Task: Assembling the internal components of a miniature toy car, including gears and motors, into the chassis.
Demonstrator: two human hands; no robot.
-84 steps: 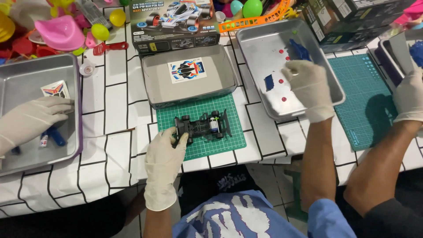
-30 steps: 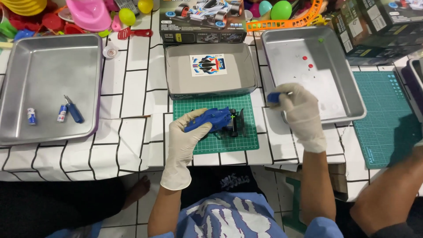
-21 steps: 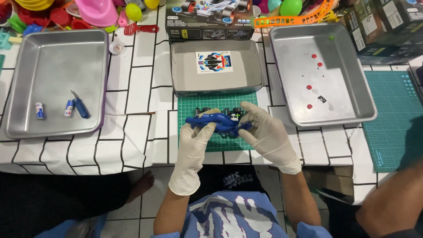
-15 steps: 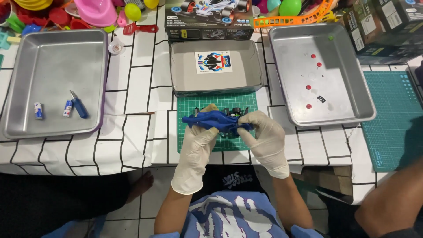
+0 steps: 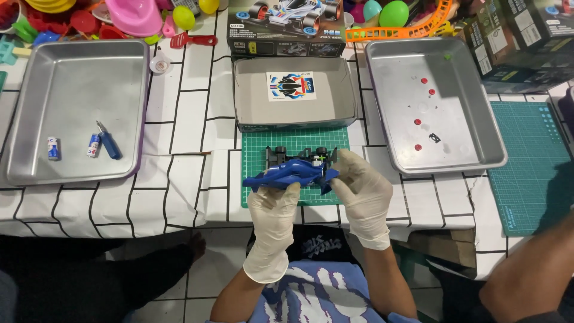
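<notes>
1. Head view, what changed: the blue plastic toy-car body shell was lying on the small green gridded cutting mat under the left hand alone a second ago, while the right hand was over by the right tray; now both hands carry it together, lifted just above the black toy-car chassis.

2. Meaning: to my eye the shell is being lined up over the chassis, nose to the left, and it does not look seated yet.

3. Left hand, in a white latex glove: it comes up from below, fingers curled closed around the shell's front half, wrist straight.

4. Right hand, also white-gloved: fingers pinched shut on the shell's rear end, palm turned inward, forearm angled in from the lower right.

5. Surroundings: an open grey cardboard box tray with a sticker sheet sits just behind the mat. The left steel tray holds two small batteries and a blue-handled screwdriver. The right steel tray holds small red parts. Another person's bare forearm shows at the lower right, well apart.
</notes>
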